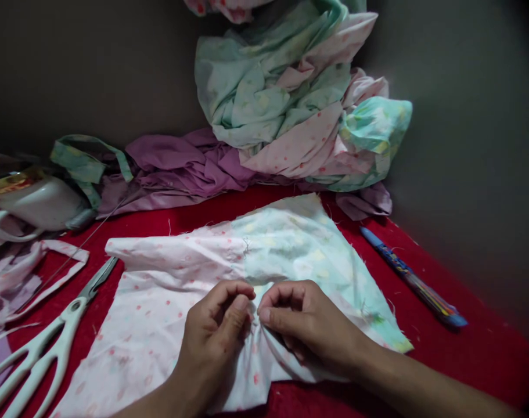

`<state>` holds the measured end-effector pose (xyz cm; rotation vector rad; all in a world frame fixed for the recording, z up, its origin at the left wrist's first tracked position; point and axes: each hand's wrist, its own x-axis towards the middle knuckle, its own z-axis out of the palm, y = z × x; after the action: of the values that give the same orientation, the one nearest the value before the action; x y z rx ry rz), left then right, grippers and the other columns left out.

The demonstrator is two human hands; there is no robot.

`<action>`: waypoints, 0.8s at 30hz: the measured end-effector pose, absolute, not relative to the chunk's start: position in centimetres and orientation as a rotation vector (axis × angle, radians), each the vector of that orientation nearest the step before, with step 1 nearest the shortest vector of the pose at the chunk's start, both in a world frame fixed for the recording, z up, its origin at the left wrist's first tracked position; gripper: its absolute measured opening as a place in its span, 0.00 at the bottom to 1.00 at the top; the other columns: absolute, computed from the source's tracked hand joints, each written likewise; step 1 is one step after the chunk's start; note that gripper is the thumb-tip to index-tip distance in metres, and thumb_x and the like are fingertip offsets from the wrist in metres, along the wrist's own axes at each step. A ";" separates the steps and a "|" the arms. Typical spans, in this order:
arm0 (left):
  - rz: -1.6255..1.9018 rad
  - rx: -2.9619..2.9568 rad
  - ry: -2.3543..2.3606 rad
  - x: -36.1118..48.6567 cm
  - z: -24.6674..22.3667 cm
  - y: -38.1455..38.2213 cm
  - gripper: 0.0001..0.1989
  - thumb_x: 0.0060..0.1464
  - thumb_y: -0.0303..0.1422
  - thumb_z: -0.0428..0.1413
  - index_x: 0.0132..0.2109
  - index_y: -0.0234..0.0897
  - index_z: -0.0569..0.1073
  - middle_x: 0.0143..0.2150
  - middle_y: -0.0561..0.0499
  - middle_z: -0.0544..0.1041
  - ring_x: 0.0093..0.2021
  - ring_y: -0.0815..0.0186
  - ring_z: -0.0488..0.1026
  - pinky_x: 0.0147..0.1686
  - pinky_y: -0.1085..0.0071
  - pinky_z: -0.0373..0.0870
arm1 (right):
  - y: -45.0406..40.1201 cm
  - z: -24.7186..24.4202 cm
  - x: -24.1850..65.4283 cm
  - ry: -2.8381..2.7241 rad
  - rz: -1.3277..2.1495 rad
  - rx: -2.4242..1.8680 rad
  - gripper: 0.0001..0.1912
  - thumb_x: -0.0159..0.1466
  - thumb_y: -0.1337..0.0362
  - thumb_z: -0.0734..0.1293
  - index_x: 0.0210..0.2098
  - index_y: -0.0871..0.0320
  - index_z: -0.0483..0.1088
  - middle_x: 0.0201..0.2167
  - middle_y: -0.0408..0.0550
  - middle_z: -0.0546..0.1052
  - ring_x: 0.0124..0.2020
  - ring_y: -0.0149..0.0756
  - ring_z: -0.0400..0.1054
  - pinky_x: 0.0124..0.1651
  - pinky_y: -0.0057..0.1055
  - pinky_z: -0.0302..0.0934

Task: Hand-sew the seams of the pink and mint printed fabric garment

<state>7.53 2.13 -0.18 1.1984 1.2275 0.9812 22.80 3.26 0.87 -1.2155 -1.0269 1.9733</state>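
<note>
A piece of thin fabric point(159, 307), pink-dotted on the left and pale green with yellow on the right, lies spread over the red surface. Near its middle, my left hand point(218, 334) is closed, thumb and forefinger pinching the cloth. Close beside it my right hand point(308, 325) is also closed in a pinch on the fabric, the fingertips almost meeting the left ones. Puckers run down from between the two hands. Anything small inside the pinches is hidden. A patch of dark thread stitching point(246, 248) shows above the hands where the two colours meet.
White-handled scissors point(61, 325) lie at left. A slim blue packet point(414, 278) rests at right. Behind sit a purple cloth heap point(190, 159) and a tall pile of green and pink cloth point(273, 98). A white mug point(40, 203) and pink strips point(64, 249) occupy the left side.
</note>
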 end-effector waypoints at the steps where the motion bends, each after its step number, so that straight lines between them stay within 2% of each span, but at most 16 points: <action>1: 0.986 1.199 1.231 7.5 -0.2 2.1 0.05 0.53 0.34 0.53 0.36 0.38 0.70 0.29 0.54 0.71 0.26 0.72 0.66 0.25 0.77 0.63 | 3.3 0.8 22.8 -1.008 1.974 -1.205 0.05 0.51 0.66 0.66 0.24 0.62 0.66 0.10 0.33 0.60 0.09 0.19 0.48 0.10 0.16 0.44; 5: 0.992 1.433 1.180 7.4 0.2 2.2 0.03 0.51 0.31 0.54 0.32 0.37 0.71 0.31 0.52 0.71 0.33 0.68 0.69 0.33 0.75 0.65 | 3.2 0.6 22.8 -1.023 1.955 -1.225 0.05 0.52 0.66 0.66 0.25 0.62 0.67 0.10 0.33 0.61 0.09 0.19 0.50 0.10 0.16 0.46; 15: 0.985 1.546 1.206 7.5 0.2 2.0 0.07 0.51 0.29 0.53 0.26 0.36 0.69 0.27 0.53 0.69 0.30 0.68 0.67 0.30 0.74 0.63 | 3.2 0.8 22.4 -1.103 1.877 -1.337 0.03 0.49 0.72 0.67 0.21 0.63 0.68 0.08 0.33 0.61 0.09 0.19 0.49 0.11 0.17 0.41; 24: 0.888 1.655 1.190 7.4 -0.3 1.9 0.10 0.57 0.32 0.46 0.27 0.38 0.62 0.27 0.54 0.64 0.28 0.68 0.62 0.29 0.73 0.59 | 3.1 0.7 22.3 -1.151 1.845 -1.347 0.03 0.50 0.69 0.65 0.21 0.63 0.68 0.09 0.34 0.61 0.10 0.20 0.50 0.12 0.18 0.43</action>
<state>7.39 1.85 -0.33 1.6555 1.1896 0.8875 22.26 3.11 0.71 -1.3467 -1.1506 1.8455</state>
